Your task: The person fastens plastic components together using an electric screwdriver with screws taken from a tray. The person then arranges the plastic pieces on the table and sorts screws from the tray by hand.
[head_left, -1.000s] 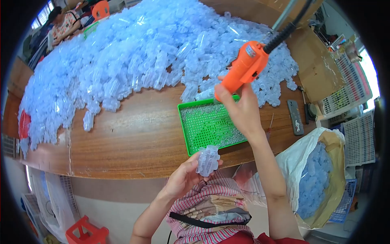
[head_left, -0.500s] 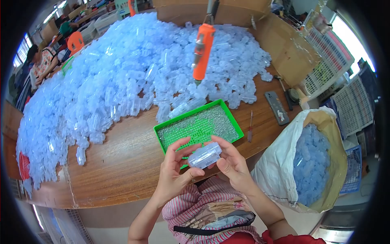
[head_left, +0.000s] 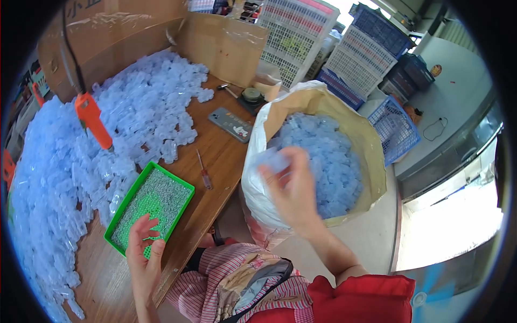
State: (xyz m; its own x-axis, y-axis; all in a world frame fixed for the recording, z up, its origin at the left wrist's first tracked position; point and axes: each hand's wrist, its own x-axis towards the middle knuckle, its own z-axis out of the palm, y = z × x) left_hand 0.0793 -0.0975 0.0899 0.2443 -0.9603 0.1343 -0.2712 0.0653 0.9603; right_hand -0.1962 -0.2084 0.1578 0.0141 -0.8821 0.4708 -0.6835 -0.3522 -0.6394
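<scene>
My right hand [head_left: 296, 191] is over the near side of a white woven sack [head_left: 256, 185], its fingers closed on a clear plastic part [head_left: 271, 160] that is smeared by motion. Inside the sack lies a heap of similar bluish clear parts [head_left: 323, 161]. My left hand [head_left: 142, 258] holds nothing; its fingers are loosely curled and apart from the thumb. It hovers at the near edge of a green tray [head_left: 183, 207], which contains many small grey metal pieces [head_left: 167, 185], probably screws.
A large pile of clear plastic parts [head_left: 48, 172] covers the table's left and back. An orange electric screwdriver [head_left: 94, 121] hangs above it. A hand screwdriver [head_left: 205, 175], a phone [head_left: 230, 125] and a tape roll [head_left: 251, 96] lie nearby. Plastic crates [head_left: 358, 54] stand behind the sack.
The view has swung right. The clear plastic part, held between both hands over the tray before, is now in my right hand at the sack. My left hand has let go of it.
</scene>
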